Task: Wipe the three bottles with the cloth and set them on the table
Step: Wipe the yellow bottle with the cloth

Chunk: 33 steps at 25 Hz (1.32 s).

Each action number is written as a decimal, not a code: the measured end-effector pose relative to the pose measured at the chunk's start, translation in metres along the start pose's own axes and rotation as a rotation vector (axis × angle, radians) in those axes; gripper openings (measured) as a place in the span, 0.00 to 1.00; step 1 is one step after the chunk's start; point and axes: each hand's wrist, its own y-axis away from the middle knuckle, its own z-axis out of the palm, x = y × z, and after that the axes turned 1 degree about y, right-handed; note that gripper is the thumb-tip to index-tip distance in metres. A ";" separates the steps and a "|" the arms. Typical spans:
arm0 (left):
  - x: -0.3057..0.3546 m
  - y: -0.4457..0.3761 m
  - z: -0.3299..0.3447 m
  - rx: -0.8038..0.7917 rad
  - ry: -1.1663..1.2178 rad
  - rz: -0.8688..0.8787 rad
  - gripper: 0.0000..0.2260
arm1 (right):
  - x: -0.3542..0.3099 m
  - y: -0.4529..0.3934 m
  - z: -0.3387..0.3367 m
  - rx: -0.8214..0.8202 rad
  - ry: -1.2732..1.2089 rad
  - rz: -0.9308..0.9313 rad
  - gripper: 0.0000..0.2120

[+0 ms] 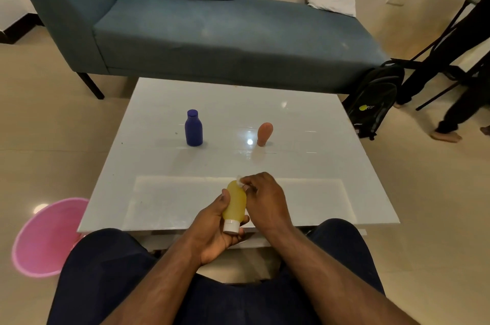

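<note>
My left hand (216, 229) grips a yellow bottle (234, 202) with a white cap (231, 227), held over the near edge of the white table (305, 165) with the cap pointing toward me. My right hand (263, 198) presses a small white cloth (239, 180) against the bottle's far end; most of the cloth is hidden under the fingers. A blue bottle (193, 127) stands upright at the table's middle left. An orange bottle (264, 134) stands on its cap at the middle right.
A pink bucket (45, 238) sits on the floor left of the table. A blue sofa (212, 33) runs behind it. A black backpack (373, 99) and another person's legs (456, 112) are at the far right.
</note>
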 end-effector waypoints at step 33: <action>0.082 -0.151 0.004 0.467 -0.970 0.401 0.18 | 0.120 -0.086 0.020 -0.047 -0.362 0.389 0.03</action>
